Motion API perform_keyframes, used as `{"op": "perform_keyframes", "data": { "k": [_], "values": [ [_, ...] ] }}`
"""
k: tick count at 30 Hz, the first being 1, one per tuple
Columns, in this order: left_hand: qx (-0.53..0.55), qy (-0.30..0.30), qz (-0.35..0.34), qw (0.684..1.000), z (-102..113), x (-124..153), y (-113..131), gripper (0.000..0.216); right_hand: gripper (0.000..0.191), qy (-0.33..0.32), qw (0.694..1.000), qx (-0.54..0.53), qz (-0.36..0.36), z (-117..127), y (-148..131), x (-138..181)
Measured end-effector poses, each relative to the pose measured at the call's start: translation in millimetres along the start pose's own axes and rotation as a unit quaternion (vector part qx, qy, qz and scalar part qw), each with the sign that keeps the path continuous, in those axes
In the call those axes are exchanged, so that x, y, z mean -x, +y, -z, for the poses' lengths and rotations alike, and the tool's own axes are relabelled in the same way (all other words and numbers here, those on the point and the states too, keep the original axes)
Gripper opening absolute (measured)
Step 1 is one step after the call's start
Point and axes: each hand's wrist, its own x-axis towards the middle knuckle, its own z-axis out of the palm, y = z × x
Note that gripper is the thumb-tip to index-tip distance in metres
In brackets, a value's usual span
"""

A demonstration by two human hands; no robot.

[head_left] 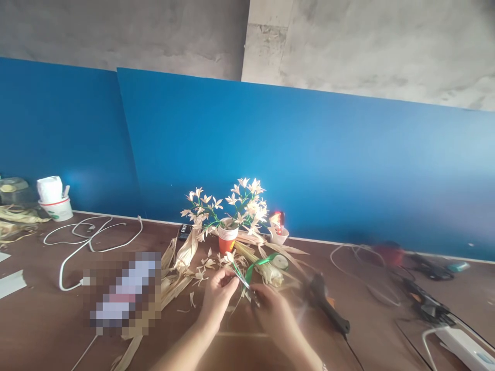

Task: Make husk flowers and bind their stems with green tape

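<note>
My left hand pinches a pale corn-husk flower by its thin green stem. In my right hand are scissors, their silver blades pointing up and left beside that stem. A green ribbon runs from near the blades to its roll. Just beyond my hands stands an orange-and-white paper cup filled with branches of pale husk flowers. Dry corn husks and small cut petals lie around the cup. My right hand's fingers are partly blurred.
A black glue gun lies right of my hands, its cord trailing forward. Another dark tool and a white power strip are farther right. White cables and a pixelated object lie left. A blue partition borders the table.
</note>
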Motion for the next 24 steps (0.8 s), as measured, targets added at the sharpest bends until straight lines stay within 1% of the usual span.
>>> {"op": "perform_keyframes", "data": {
  "k": [5,11,17,24],
  "values": [
    [0.007,0.001,0.011,1.0,0,0,0,0.018,0.035,0.002,1.0,0.022,0.01,0,7,-2],
    [0.015,-0.013,0.005,1.0,0,0,1,0.016,0.034,0.015,0.999,0.037,0.03,0,2,1],
    [0.02,-0.036,0.051,0.998,1,-2,4,0.018,0.036,-0.051,0.999,-0.009,-0.011,5,0,0],
    [0.041,-0.051,0.089,0.994,2,-2,5,0.019,0.035,-0.075,0.997,-0.02,-0.011,9,5,-2]
  ]
}}
